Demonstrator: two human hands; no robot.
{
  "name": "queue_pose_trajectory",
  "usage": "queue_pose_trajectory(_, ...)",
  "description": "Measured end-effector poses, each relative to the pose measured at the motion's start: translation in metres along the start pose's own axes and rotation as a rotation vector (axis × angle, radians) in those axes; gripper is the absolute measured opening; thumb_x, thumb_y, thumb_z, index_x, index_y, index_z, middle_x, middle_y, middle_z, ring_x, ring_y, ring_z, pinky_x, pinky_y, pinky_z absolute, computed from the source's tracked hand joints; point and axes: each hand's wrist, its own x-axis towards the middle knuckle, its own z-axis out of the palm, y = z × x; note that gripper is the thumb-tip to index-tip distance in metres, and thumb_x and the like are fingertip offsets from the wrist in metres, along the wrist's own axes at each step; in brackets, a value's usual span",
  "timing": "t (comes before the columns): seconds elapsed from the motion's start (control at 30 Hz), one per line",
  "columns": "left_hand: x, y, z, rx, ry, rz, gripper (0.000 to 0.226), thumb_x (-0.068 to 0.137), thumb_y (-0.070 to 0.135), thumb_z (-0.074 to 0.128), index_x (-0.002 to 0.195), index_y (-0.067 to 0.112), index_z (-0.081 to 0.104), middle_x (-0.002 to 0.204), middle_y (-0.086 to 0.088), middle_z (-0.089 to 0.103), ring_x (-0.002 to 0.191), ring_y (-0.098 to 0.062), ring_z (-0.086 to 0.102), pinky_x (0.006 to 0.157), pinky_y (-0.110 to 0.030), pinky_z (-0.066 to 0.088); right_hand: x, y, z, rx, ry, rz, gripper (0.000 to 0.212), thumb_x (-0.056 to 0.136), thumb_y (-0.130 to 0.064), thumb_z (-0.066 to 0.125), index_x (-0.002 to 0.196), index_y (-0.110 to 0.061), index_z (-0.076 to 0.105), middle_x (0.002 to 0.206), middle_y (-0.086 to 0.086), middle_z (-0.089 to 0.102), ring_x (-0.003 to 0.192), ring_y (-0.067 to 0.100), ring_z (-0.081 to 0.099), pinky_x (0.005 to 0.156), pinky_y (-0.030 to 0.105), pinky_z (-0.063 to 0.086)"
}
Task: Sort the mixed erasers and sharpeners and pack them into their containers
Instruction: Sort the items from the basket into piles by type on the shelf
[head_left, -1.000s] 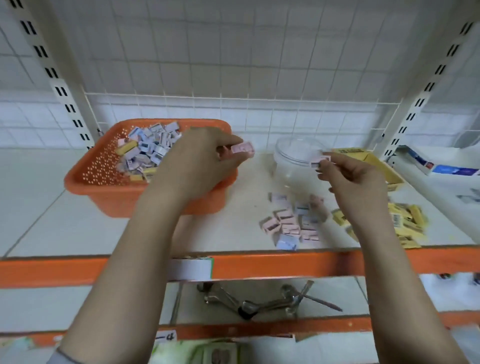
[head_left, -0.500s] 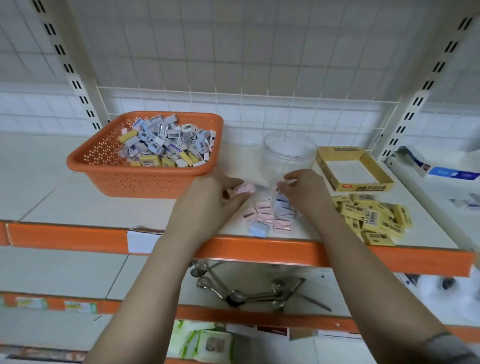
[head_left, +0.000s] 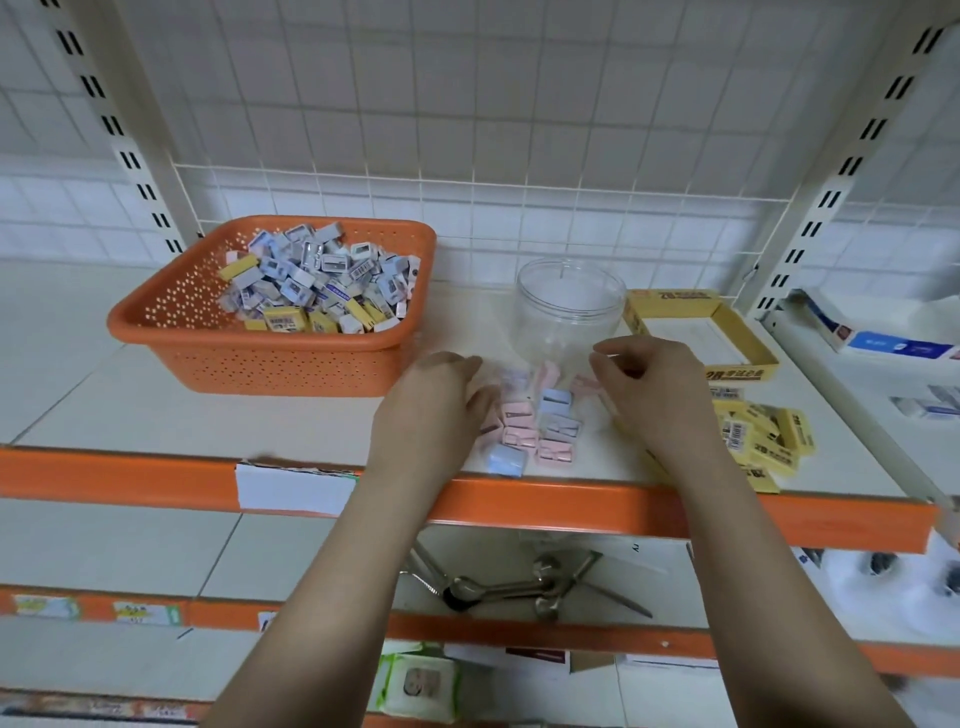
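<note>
- The shelf (head_left: 130, 415) is white with an orange front rail and carries everything being sorted.
- An orange basket (head_left: 249, 358) sits at the left of the shelf, heaped with mixed erasers and sharpeners (head_left: 317, 283) in blue, white and yellow wrappers.
- A clear plastic jar (head_left: 569, 301) stands upright behind the hands, lid off, just right of the basket.
- An open yellow box (head_left: 737, 358) lies to the right of the jar, its white floor showing.
- Yellow erasers (head_left: 763, 436) lie loose in front of that box, near the shelf edge.
- Pink and blue sharpeners (head_left: 535, 426) lie clustered on the shelf between the two hands, in front of the jar.
- The left hand (head_left: 436, 410) rests at the left edge of the cluster, fingers curled down onto the pieces; whether it holds one is not clear.
- The right hand (head_left: 649, 384) hovers at the cluster's right edge, fingers loosely bent; motion blur hides any grip, so I cannot tell.
</note>
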Motion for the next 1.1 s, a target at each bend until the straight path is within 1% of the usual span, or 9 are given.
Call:
queue_pose_trajectory(0.07, -0.004, 0.002, -0.017, -0.024, 0.114, 0.060, 0.032, 0.092, 0.030, 0.055, 0.120, 0.017, 0.063, 0.118, -0.002, 0.063, 0.104, -0.022, 0.059, 0.083, -0.032, 0.047, 0.000, -0.006, 0.002, -0.003, 0.004, -0.018, 0.022, 0.089, -0.022, 0.060, 0.107, -0.015, 0.070, 0.087, -0.002, 0.066, 0.081, 0.006, 0.056, 0.062, 0.008, 0.037)
queue_pose_trajectory(0.13, -0.005, 0.000, -0.036, -0.046, 0.200, 0.106, 0.030, 0.091, 0.028, 0.056, 0.118, 0.017, 0.065, 0.116, -0.002, 0.065, 0.103, -0.022, 0.060, 0.083, -0.032, 0.048, -0.001, -0.016, 0.008, -0.006, 0.009, -0.050, 0.021, 0.089, -0.022, 0.060, 0.106, -0.015, 0.071, 0.087, -0.002, 0.066, 0.079, 0.004, 0.056, 0.062, 0.002, 0.036)
queue_pose_trajectory(0.3, 0.007, -0.034, -0.074, -0.093, 0.257, 0.084, 0.021, 0.091, 0.025, 0.057, 0.106, 0.019, 0.070, 0.109, 0.001, 0.068, 0.100, -0.020, 0.060, 0.079, -0.030, 0.047, -0.005, -0.048, 0.033, 0.032, 0.052, -0.094, 0.019, 0.088, -0.018, 0.061, 0.104, -0.014, 0.071, 0.082, -0.005, 0.065, 0.071, -0.003, 0.054, 0.065, -0.005, 0.034)
queue_pose_trajectory(0.5, 0.040, -0.110, -0.108, -0.028, 0.218, 0.017, 0.025, 0.090, 0.027, 0.058, 0.110, 0.021, 0.069, 0.113, -0.003, 0.068, 0.105, -0.023, 0.060, 0.082, -0.029, 0.043, 0.016, -0.111, 0.082, 0.061, 0.071, -0.162, 0.023, 0.087, -0.019, 0.060, 0.109, -0.017, 0.069, 0.096, -0.007, 0.069, 0.090, 0.005, 0.063, 0.085, 0.016, 0.045)
queue_pose_trajectory(0.63, 0.060, -0.150, -0.129, 0.023, 0.134, 0.024, 0.026, 0.091, 0.030, 0.054, 0.114, 0.025, 0.067, 0.114, 0.001, 0.067, 0.105, -0.020, 0.056, 0.076, -0.023, 0.035, 0.051, -0.150, 0.124, -0.199, -0.074, -0.230, 0.030, 0.087, -0.020, 0.061, 0.116, -0.016, 0.066, 0.107, -0.001, 0.069, 0.102, 0.014, 0.062, 0.091, 0.026, 0.046)
queue_pose_trajectory(0.73, 0.070, -0.171, -0.137, -0.003, 0.076, 0.054, 0.027, 0.091, 0.031, 0.054, 0.115, 0.026, 0.066, 0.114, 0.004, 0.067, 0.101, -0.020, 0.059, 0.081, -0.027, 0.041, 0.082, -0.162, 0.153, -0.504, -0.260, -0.273, 0.030, 0.084, -0.020, 0.063, 0.114, -0.017, 0.065, 0.111, 0.004, 0.066, 0.102, 0.021, 0.061, 0.087, 0.036, 0.050)
queue_pose_trajectory(0.8, 0.073, -0.180, -0.140, -0.014, 0.063, 0.066, 0.028, 0.091, 0.032, 0.053, 0.116, 0.027, 0.065, 0.115, 0.005, 0.066, 0.103, -0.018, 0.059, 0.083, -0.028, 0.042, 0.092, -0.164, 0.166, -0.722, -0.333, -0.312, 0.021, 0.083, -0.019, 0.062, 0.103, -0.015, 0.066, 0.106, 0.006, 0.064, 0.092, 0.023, 0.059, 0.074, 0.034, 0.051)
queue_pose_trajectory(0.87, 0.073, -0.188, -0.141, -0.024, 0.054, 0.078, 0.029, 0.091, 0.032, 0.053, 0.118, 0.029, 0.064, 0.116, 0.005, 0.066, 0.105, -0.018, 0.058, 0.082, -0.027, 0.042, 0.094, -0.167, 0.174, -0.903, -0.342, -0.353, 0.011, 0.085, -0.022, 0.060, 0.092, -0.013, 0.062, 0.100, 0.007, 0.062, 0.082, 0.022, 0.054, 0.064, 0.030, 0.042)
queue_pose_trajectory(1.1, 0.074, -0.203, -0.145, -0.029, 0.075, 0.074, 0.029, 0.092, 0.031, 0.053, 0.119, 0.027, 0.064, 0.118, 0.003, 0.064, 0.105, -0.017, 0.058, 0.076, -0.024, 0.038, 0.102, -0.173, 0.179, -1.120, -0.425, -0.413, 0.025, 0.089, -0.008, 0.053, 0.111, -0.015, 0.062, 0.103, 0.006, 0.063, 0.097, 0.026, 0.060, 0.064, 0.032, 0.043)
